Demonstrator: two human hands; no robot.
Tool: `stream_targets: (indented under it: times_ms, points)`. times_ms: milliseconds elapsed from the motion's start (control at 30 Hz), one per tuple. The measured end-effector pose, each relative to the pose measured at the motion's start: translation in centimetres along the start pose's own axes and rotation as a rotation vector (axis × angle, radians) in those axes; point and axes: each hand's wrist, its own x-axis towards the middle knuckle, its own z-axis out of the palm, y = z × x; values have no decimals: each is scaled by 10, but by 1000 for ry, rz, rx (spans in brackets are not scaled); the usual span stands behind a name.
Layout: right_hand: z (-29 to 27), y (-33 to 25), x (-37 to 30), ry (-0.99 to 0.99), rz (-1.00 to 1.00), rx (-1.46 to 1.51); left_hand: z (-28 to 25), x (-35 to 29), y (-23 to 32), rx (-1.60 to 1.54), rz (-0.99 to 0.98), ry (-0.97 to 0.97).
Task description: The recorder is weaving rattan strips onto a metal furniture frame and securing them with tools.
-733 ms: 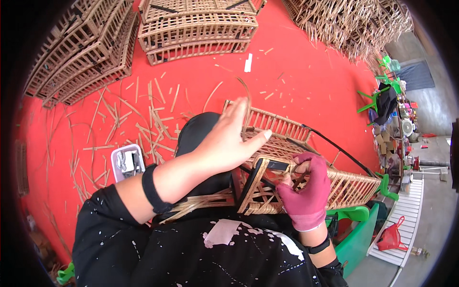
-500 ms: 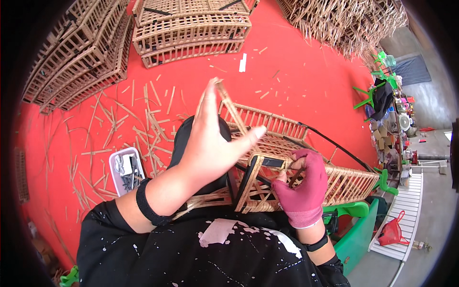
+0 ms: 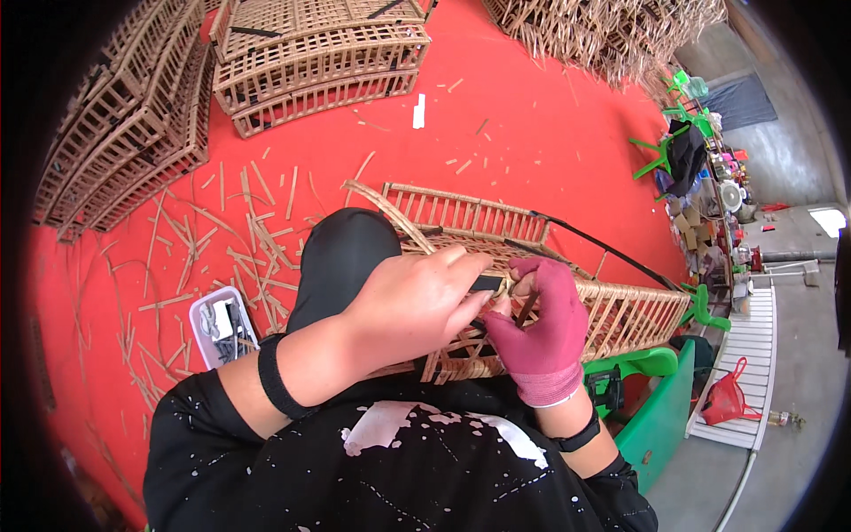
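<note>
Hands (image 3: 412, 297) together, clamped on a wicker frame (image 3: 616, 306), partly hiding its corner; tub (image 3: 204, 355), cane scraps (image 3: 166, 302), stacked frames (image 3: 324, 64) beyond.

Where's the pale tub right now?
Head view, left side: the pale tub sits on the red floor, up-left of the left forearm, beside scattered strips.

Your loose black shirt (image 3: 399, 479): white flecks, thin pale dashes, large pale patches across chest; sleeves end near elbows. Your left hand (image 3: 412, 297) bare; black fabric band (image 3: 279, 377) above wrist. Your right hand (image 3: 542, 328): dusky-pink fabric glove (image 3: 551, 341), fingertips uncovered; black wristband (image 3: 576, 434). Black-clothed knee (image 3: 348, 257).
</note>
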Motion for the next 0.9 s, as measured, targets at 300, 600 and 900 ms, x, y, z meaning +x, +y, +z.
stream_targets:
  times_ms: [300, 600, 900]
  points:
    - [-4, 3, 2, 7, -48, -56, 9, 1, -15, -125, 58, 8]
    - [-31, 37, 3, 137, 499, 65, 5, -3, -17, -130, 39, 15]
    - [-11, 9, -31, 71, -79, -131, -12, 25, -18, -29, 169, -166]
